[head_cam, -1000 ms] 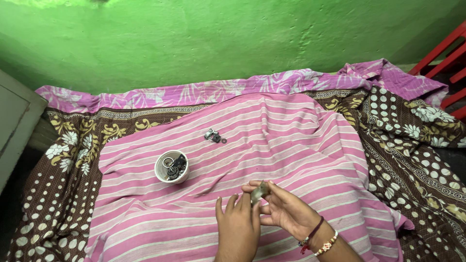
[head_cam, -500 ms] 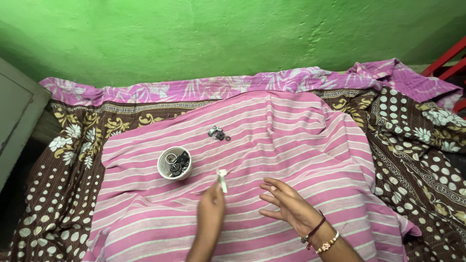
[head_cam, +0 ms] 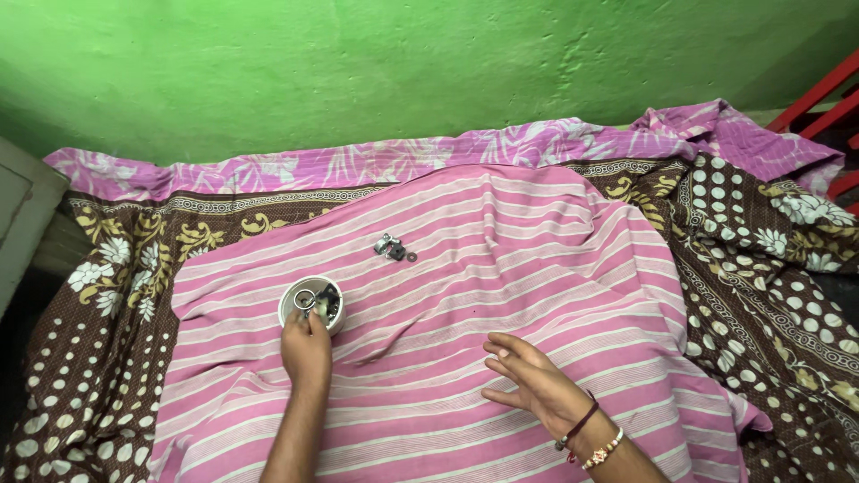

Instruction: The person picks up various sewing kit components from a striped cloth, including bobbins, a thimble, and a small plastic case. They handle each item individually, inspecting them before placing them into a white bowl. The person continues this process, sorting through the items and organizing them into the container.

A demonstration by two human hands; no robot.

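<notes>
Where the pink striped cloth [head_cam: 501,295] dips left of centre stands a small white bowl [head_cam: 288,302], round, holding metal rings and dark small parts. Left hand [head_cam: 306,347]: fingertips at the bowl's near rim, pressed together over the contents; whether they pinch a piece cannot be told. Half a second ago this hand was short of the bowl, carrying a small pale piece upright; that piece no longer shows, so it has probably gone into the bowl. Right hand [head_cam: 535,385]: spread, empty, hovering over the cloth, apart from the bowl; beaded bracelets at the wrist. Loose metal parts [head_cam: 392,248]: a small cluster beyond the bowl, unobstructed. Surround: brown floral bedsheet [head_cam: 107,295], green wall [head_cam: 403,63], red frame [head_cam: 828,98] at right.
</notes>
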